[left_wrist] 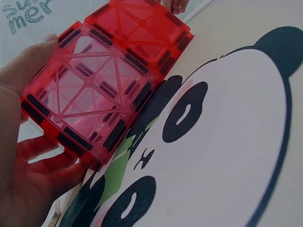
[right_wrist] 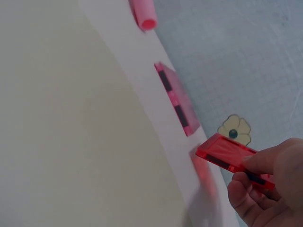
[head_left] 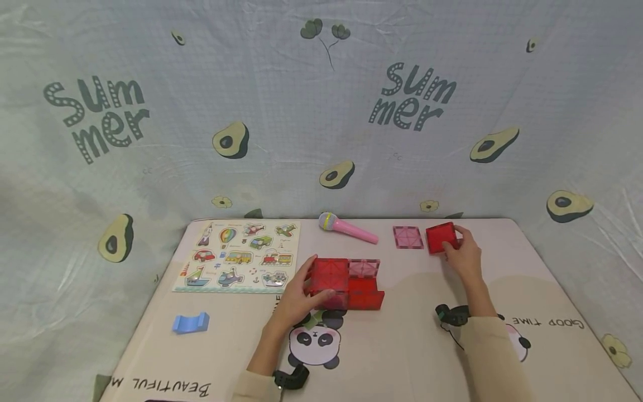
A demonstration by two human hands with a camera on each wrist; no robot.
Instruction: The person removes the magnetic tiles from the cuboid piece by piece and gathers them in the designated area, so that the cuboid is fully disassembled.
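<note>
Right sleeve (head_left: 494,354) outstretched, right fingers (right_wrist: 241,191) pinch a red tile (head_left: 441,237); left fingers (head_left: 303,273) clasp a red box (head_left: 330,273).

I read "Summer" twice on the backdrop cloth (head_left: 321,114), ten and one o'clock, inverted "Beautiful M" on the tabletop (head_left: 402,352), seven o'clock, inverted "Good Time", four o'clock.

From the head, we look forward and down over a pale, flat, panda-printed table (head_left: 402,357). From the left wrist, we face a boxy, translucent red-and-pink block (left_wrist: 90,82) closely, at ten o'clock. From the right wrist, we face a grey, avocado-printed cloth (head_left: 281,123), with a pink, rod-shaped microphone (right_wrist: 143,13), shared with the head, at twelve.
</note>
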